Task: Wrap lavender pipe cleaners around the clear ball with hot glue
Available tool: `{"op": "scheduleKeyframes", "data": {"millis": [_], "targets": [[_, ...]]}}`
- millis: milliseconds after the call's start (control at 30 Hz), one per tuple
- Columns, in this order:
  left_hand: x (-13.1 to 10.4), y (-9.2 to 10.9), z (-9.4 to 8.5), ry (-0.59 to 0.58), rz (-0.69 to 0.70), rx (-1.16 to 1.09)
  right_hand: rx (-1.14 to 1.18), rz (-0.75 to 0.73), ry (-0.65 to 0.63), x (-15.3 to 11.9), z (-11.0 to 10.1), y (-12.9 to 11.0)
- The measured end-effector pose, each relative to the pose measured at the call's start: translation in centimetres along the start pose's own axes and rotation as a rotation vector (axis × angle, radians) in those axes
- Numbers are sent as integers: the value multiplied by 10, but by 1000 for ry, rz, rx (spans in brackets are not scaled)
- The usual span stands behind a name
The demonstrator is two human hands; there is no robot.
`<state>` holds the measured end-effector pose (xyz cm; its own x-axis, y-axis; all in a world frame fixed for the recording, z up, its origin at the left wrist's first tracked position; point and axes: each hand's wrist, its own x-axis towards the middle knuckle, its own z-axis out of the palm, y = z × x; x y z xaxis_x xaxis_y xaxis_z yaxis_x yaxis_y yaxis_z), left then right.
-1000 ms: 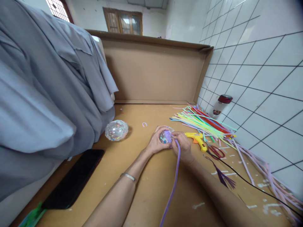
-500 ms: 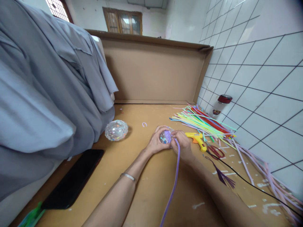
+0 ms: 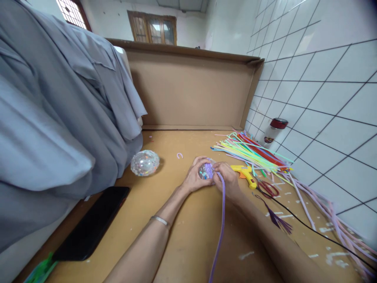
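Note:
My left hand is wrapped round a small clear piece with coloured specks, probably rounded like the one on the left. Purple strands lie across its face in rows. The fingers of my right hand pinch a purple pipe cleaner against the piece's right side. Its long free end hangs down over the table towards me. A larger clear bowl-like piece with coloured specks sits apart on the left.
Right of my hands lie a yellow glue gun, red-handled scissors and a purple tassel. Behind them is a pile of coloured pipe cleaners beside a red-lidded jar. A black phone lies at left, near draped grey cloth.
The hanging end of the purple pipe cleaner has swung a little to the right. Both hands keep nearly the same place and grip.

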<state>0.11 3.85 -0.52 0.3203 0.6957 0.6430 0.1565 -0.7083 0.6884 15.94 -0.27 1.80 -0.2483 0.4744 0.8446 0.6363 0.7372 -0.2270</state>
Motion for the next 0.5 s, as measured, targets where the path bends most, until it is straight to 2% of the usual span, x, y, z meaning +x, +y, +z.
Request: {"op": "scheduleKeyframes", "data": {"millis": [500], "targets": [[-2, -3, -7, -26, 88, 141, 15, -24, -24, -1, 0, 1]]}}
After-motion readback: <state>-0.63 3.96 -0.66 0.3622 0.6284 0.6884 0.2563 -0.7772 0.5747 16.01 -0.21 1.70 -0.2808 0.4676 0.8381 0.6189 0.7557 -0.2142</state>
